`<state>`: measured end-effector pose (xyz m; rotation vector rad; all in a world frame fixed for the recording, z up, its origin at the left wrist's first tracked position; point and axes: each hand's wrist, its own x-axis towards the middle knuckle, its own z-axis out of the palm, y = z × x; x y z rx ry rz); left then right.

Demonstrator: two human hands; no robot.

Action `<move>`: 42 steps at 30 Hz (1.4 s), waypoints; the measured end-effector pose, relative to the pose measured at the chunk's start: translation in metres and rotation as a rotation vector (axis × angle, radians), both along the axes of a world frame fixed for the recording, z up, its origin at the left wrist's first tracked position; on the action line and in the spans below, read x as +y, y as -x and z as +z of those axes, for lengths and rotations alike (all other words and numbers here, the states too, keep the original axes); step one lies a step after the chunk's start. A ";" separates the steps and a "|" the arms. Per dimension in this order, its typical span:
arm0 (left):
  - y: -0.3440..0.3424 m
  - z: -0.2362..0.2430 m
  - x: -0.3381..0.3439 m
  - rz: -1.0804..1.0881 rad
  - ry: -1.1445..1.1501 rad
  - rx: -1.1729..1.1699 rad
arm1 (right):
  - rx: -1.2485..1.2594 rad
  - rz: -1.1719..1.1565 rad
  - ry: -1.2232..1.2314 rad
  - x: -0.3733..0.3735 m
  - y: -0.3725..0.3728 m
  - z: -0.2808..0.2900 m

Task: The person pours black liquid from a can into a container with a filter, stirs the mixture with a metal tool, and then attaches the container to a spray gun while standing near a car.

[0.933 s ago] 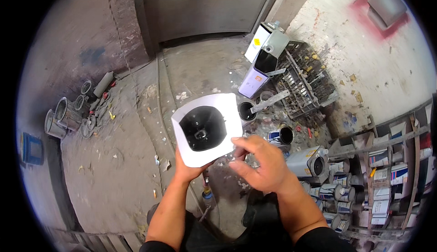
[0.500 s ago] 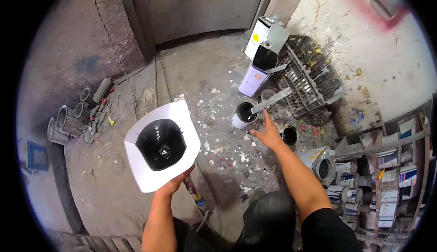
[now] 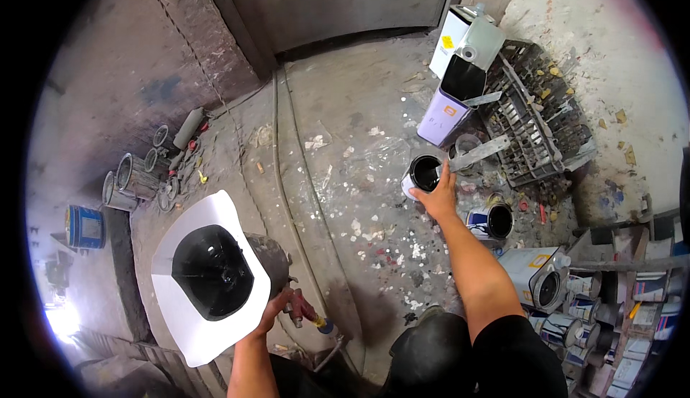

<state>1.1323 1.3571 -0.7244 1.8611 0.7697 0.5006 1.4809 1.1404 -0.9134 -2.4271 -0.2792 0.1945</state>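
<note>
My left hand (image 3: 272, 317) is closed around a spray gun (image 3: 295, 304), partly hidden, with a grey cup (image 3: 267, 258) on it. A white paper funnel (image 3: 244, 214) spreads over the cup, its inside coated with wet black paint (image 3: 212, 272). My right hand (image 3: 438, 197) grips a small paint can (image 3: 410, 184) on the floor, thumb on the near side and fingers at the right rim. Black paint (image 3: 425, 174) shows inside the can. A paint-smeared flat stirring stick (image 3: 481, 152) leans out to the right beside my fingertips.
A lilac square tin (image 3: 440, 119) and a white tin (image 3: 447, 42) stand behind the can, beside a dirty plastic crate (image 3: 528, 121). Another open can (image 3: 499, 222) sits near my right forearm. Shelves of cans (image 3: 575, 326) are at right. Hoses (image 3: 287, 189) cross the floor.
My right hand has moved from beside the stick onto the paint can. The paper funnel in my left hand has tilted and dropped lower left. The whole view has shifted.
</note>
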 end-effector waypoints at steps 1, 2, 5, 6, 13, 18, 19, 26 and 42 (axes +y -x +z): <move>-0.002 0.006 -0.007 0.056 0.088 0.003 | -0.049 -0.005 -0.048 0.001 0.002 -0.002; -0.007 0.014 -0.011 0.113 0.175 0.001 | -0.075 -0.002 -0.049 0.001 0.002 -0.003; -0.010 0.014 -0.011 0.083 0.251 -0.029 | -0.141 0.017 -0.035 -0.001 0.000 -0.002; -0.011 0.015 -0.011 0.076 0.289 -0.047 | -0.186 0.057 -0.030 -0.002 0.000 0.000; -0.003 -0.011 0.008 -0.031 0.099 0.132 | -0.405 0.333 0.037 0.007 0.027 0.098; -0.017 -0.035 0.017 -0.182 -0.083 -0.021 | -0.548 0.471 0.062 0.021 0.060 0.236; -0.021 -0.034 0.016 -0.199 -0.071 -0.066 | -0.604 0.503 0.071 0.025 0.067 0.260; -0.050 -0.016 0.008 -0.234 0.103 -0.263 | -0.912 0.717 0.217 0.047 0.125 0.391; -0.047 -0.003 0.000 -0.115 -0.003 -0.337 | -1.378 0.930 0.626 0.100 0.205 0.442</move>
